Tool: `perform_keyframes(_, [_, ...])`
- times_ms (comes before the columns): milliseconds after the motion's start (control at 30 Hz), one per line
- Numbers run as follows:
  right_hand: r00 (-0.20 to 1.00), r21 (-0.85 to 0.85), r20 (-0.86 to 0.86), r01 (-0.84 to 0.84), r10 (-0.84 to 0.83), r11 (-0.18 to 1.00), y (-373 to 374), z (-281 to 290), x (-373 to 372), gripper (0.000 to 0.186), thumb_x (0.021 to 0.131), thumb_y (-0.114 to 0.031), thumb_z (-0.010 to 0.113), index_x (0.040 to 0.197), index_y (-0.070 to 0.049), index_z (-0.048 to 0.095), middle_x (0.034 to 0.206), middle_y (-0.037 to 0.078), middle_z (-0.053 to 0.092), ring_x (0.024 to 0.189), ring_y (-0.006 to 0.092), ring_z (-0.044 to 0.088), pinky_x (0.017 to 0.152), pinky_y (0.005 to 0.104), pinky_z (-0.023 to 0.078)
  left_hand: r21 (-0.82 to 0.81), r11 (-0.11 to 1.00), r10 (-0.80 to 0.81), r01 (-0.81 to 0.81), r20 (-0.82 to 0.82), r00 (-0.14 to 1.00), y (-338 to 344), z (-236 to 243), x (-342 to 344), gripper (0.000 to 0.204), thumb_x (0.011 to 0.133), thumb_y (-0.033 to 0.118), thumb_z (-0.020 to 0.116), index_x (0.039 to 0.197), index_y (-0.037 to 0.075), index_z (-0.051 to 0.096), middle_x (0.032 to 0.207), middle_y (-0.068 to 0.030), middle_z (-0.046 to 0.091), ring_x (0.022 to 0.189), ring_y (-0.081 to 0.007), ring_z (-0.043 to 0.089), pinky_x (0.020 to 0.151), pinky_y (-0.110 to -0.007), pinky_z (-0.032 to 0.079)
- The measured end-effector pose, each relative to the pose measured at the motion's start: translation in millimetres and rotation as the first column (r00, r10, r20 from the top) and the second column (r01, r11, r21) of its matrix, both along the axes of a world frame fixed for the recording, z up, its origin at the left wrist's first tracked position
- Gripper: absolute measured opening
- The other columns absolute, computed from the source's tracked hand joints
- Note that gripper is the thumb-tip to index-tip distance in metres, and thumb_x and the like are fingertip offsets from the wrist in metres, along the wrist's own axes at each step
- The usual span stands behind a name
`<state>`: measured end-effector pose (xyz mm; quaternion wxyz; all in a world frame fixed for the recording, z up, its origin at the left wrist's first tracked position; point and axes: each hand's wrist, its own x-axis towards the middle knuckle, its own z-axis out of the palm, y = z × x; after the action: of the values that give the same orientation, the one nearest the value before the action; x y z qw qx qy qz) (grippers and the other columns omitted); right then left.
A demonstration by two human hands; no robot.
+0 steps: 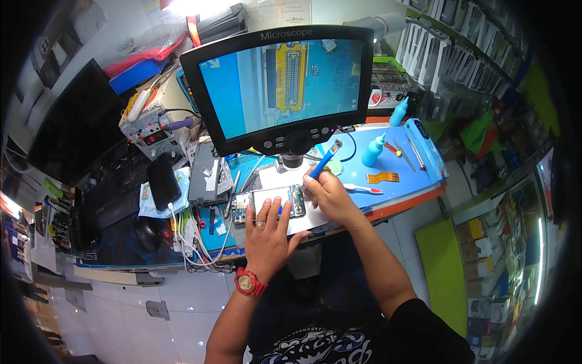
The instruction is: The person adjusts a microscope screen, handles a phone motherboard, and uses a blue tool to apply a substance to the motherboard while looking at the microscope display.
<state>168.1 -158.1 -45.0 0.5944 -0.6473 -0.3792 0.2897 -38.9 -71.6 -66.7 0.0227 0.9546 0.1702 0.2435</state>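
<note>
My left hand (267,227) lies with its fingers stretched over an opened phone (244,209), whose circuit boards and pale middle part show between and around the fingers. In my right hand (330,194) is a slim blue-handled tool (325,161), pinched by the fingers and tilted. Its upper end looks like a small brush; the lower end, close to the phone's right side, is mostly hidden by my fingers. Under the phone is a metal stand base (315,219). Above it stands a microscope screen (285,85), showing a magnified connector framed in yellow.
To the right, a blue mat (357,173) holds turquoise bottles (372,151), a toothbrush (365,189), an orange flex cable (382,178) and a screwdriver (393,149). A black phone (162,182) with a white cable, a mouse (147,233) and a keyboard (115,200) are left.
</note>
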Motion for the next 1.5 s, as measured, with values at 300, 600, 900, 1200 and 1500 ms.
perform_keyframes(300, [0.99, 0.088, -0.117, 0.087, -0.077, 0.992, 3, -10, -6, 0.031, 0.107, -0.019, 0.071, 0.122, 0.005, 0.059, 0.099, 0.008, 0.071, 0.08, 0.0116, 0.069, 0.067, 0.0283, 0.056, 0.002, 1.0, 0.002, -0.002, -0.011, 1.0, 0, 1, 0, 0.076, 0.095, 0.062, 0.074, 0.149, 0.009, 0.063, 0.152, -0.0146, 0.058, 0.147, -0.0332, 0.048, 0.13, -0.062, 0.022])
perform_keyframes(600, [0.992, 0.073, 0.086, 0.09, -0.096, 0.993, 8, 0, -10, 0.027, 0.105, -0.02, 0.072, 0.108, 0.006, 0.065, 0.086, 0.009, 0.073, 0.075, 0.0129, 0.068, 0.068, 0.0305, 0.056, 0.033, 0.999, 0.015, -0.015, -0.012, 1.0, -1, 2, 0, 0.075, 0.096, 0.064, 0.071, 0.148, 0.01, 0.065, 0.152, -0.0136, 0.059, 0.146, -0.0309, 0.05, 0.128, -0.061, 0.025])
perform_keyframes(900, [0.985, 0.097, 0.128, 0.1, -0.112, 0.99, 6, -5, -12, 0.031, 0.103, -0.022, 0.075, 0.099, 0.007, 0.066, 0.077, 0.012, 0.072, 0.069, 0.0152, 0.067, 0.063, 0.0342, 0.053, 0.029, 0.999, 0.014, -0.014, -0.009, 1.0, -1, 2, 0, 0.074, 0.095, 0.063, 0.073, 0.148, 0.011, 0.065, 0.152, -0.013, 0.06, 0.146, -0.0309, 0.05, 0.128, -0.061, 0.026])
perform_keyframes(1200, [0.966, 0.13, 0.206, 0.13, -0.156, 0.983, 9, -12, -10, 0.032, 0.102, -0.023, 0.076, 0.096, 0.008, 0.068, 0.075, 0.013, 0.072, 0.067, 0.0166, 0.066, 0.062, 0.036, 0.052, 0.032, 0.999, 0.016, -0.016, -0.016, 1.0, -1, 1, 0, 0.074, 0.096, 0.063, 0.072, 0.148, 0.011, 0.064, 0.153, -0.0131, 0.059, 0.147, -0.0312, 0.049, 0.128, -0.061, 0.026])
perform_keyframes(1500, [0.981, 0.065, 0.153, 0.115, -0.123, 0.991, 6, -6, -11, 0.026, 0.103, -0.016, 0.076, 0.108, 0.007, 0.067, 0.088, 0.01, 0.075, 0.076, 0.012, 0.069, 0.069, 0.0301, 0.057, -0.001, 1.0, -0.001, 0.001, 0.002, 1.0, -1, 1, 0, 0.074, 0.095, 0.057, 0.076, 0.149, 0.009, 0.063, 0.153, -0.0142, 0.058, 0.147, -0.0332, 0.049, 0.129, -0.061, 0.022])
